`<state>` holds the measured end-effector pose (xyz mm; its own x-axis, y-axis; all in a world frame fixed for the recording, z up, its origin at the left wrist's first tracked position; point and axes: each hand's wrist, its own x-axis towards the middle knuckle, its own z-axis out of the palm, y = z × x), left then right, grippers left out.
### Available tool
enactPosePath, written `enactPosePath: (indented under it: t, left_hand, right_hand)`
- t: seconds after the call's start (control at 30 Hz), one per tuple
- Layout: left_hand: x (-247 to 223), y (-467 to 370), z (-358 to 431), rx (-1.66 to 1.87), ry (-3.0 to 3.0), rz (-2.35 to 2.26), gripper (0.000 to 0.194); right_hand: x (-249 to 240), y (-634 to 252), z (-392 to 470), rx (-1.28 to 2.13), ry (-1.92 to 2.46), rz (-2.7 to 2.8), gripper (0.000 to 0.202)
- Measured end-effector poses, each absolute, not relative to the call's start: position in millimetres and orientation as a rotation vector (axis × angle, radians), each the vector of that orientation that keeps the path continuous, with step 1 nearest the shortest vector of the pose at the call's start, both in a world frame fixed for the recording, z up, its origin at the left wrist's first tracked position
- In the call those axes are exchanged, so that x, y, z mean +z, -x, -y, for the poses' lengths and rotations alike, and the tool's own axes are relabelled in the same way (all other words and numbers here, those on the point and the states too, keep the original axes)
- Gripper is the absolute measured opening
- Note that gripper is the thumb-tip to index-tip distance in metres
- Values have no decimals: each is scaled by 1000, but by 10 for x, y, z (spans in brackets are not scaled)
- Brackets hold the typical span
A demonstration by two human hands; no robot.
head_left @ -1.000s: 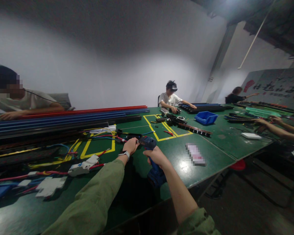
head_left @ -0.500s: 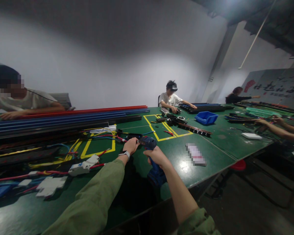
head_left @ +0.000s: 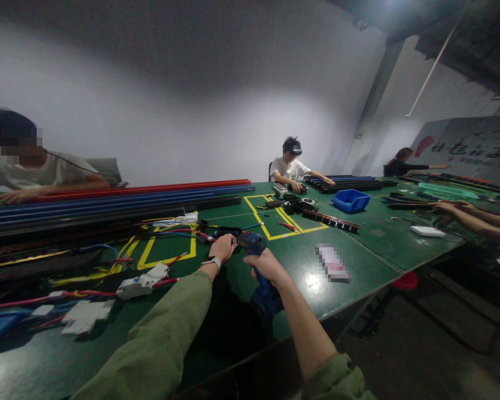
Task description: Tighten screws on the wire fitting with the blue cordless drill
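Note:
A blue-and-black cordless drill (head_left: 266,299) is in my right hand (head_left: 270,268), whose fingers wrap its grip below the motor housing. The drill's nose points left, toward my left hand (head_left: 222,248). My left hand, with a watch (head_left: 211,262) on its wrist, is closed at the nose; what its fingers pinch is hidden or too small to name. Red and blue wires (head_left: 183,232) and a black part (head_left: 225,231) lie just beyond it. Nearer me on the left, a white circuit breaker (head_left: 144,282) has red wires attached.
Long red and blue bars (head_left: 150,191) run along the left and back. A blue bin (head_left: 350,200), a phone (head_left: 332,263) and a copper-coloured strip (head_left: 333,220) lie on the green table (head_left: 291,311). Coworkers sit across the table; another person's hands (head_left: 454,210) work at right.
My hands and the drill look nearly still. At right, another person's hands have shifted slightly, and the far person's arm reaches a little farther right.

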<state>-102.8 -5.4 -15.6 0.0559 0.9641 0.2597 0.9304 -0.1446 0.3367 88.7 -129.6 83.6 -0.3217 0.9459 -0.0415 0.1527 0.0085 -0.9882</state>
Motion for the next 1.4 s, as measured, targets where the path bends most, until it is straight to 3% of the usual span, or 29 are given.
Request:
enactPosePath:
  t: [1.4]
  left_hand:
    - [-164,1041,61,687,-2235,-1983,25]
  right_hand:
    - [834,-894,1305,1392,1168,1548,8]
